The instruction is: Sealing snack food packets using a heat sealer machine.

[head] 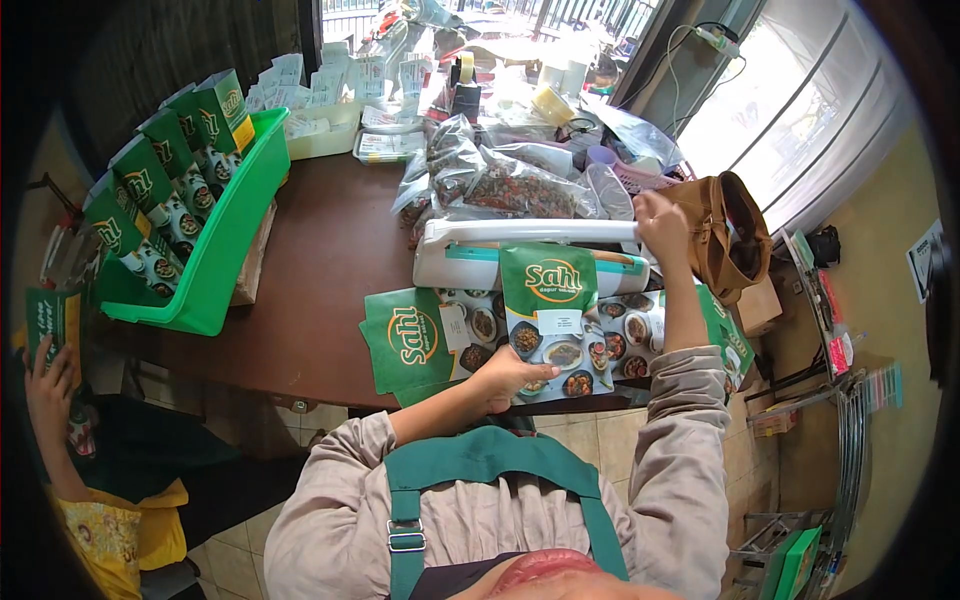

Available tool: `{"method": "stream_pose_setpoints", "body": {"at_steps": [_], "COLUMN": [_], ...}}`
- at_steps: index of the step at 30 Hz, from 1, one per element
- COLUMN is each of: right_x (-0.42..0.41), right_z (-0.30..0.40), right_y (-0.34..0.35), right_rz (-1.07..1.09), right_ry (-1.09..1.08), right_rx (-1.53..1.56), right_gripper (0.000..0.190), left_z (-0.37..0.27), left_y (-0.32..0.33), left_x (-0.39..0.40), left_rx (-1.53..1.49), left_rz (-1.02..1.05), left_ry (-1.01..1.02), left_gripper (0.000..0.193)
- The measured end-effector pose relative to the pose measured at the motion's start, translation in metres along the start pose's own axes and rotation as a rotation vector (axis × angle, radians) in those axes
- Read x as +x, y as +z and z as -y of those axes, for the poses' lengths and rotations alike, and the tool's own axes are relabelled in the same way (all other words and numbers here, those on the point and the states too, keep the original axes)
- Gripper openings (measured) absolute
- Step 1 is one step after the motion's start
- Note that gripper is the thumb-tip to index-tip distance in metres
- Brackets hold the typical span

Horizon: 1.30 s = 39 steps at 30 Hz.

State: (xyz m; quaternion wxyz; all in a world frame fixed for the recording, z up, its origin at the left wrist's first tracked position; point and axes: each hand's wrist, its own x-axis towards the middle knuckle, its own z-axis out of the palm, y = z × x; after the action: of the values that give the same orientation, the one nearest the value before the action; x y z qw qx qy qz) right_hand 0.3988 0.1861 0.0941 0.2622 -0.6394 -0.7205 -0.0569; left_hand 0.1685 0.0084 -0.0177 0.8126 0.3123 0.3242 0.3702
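My left hand (pixel 511 376) grips the lower part of a green printed food pouch (pixel 551 330) with a white label. The pouch's top edge lies at the front of a white impulse sealer (pixel 465 262) with a teal strip. My right hand (pixel 660 225) is at the right end of the sealer's raised-looking white arm (pixel 532 231); its fingers are curled, and whether they grip the arm is hard to tell. More green pouches lie flat under and beside the held one, a stack on the left (pixel 409 341) and others on the right (pixel 724 330).
A green plastic bin (pixel 240 225) holds several upright pouches at the left. Clear bags of dried food (pixel 517 184) lie behind the sealer, near a tape dispenser (pixel 465 86). A brown leather bag (pixel 716 232) stands at the right. At far left, a co-worker's hand (pixel 51 382) holds a green pouch.
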Motion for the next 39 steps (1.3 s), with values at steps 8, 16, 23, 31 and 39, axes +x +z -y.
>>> {"method": "stream_pose_setpoints", "body": {"at_steps": [8, 16, 23, 31, 39], "right_x": [-0.005, -0.087, -0.116, -0.132, -0.142], "right_z": [0.059, 0.088, 0.131, 0.171, 0.183], "right_y": [-0.045, -0.037, -0.046, -0.026, -0.018], "right_rz": [-0.66, -0.258, -0.141, -0.5, -0.543], "right_ry": [-0.565, -0.46, -0.539, -0.754, -0.788], "right_rx": [-0.335, 0.165, 0.232, 0.272, 0.211], "right_gripper": [0.027, 0.031, 0.044, 0.03, 0.03], "left_z": [-0.039, -0.031, -0.021, -0.005, -0.006], "left_y": [0.023, 0.004, -0.03, -0.048, -0.049], "left_x": [-0.024, -0.048, -0.079, -0.089, -0.104], "left_rx": [-0.184, 0.033, 0.529, 0.695, 0.644], "left_rz": [0.088, 0.187, 0.097, -0.222, -0.337], "left_ry": [-0.064, -0.125, 0.286, 0.436, 0.524], "left_gripper": [0.042, 0.041, 0.034, 0.035, 0.029]}}
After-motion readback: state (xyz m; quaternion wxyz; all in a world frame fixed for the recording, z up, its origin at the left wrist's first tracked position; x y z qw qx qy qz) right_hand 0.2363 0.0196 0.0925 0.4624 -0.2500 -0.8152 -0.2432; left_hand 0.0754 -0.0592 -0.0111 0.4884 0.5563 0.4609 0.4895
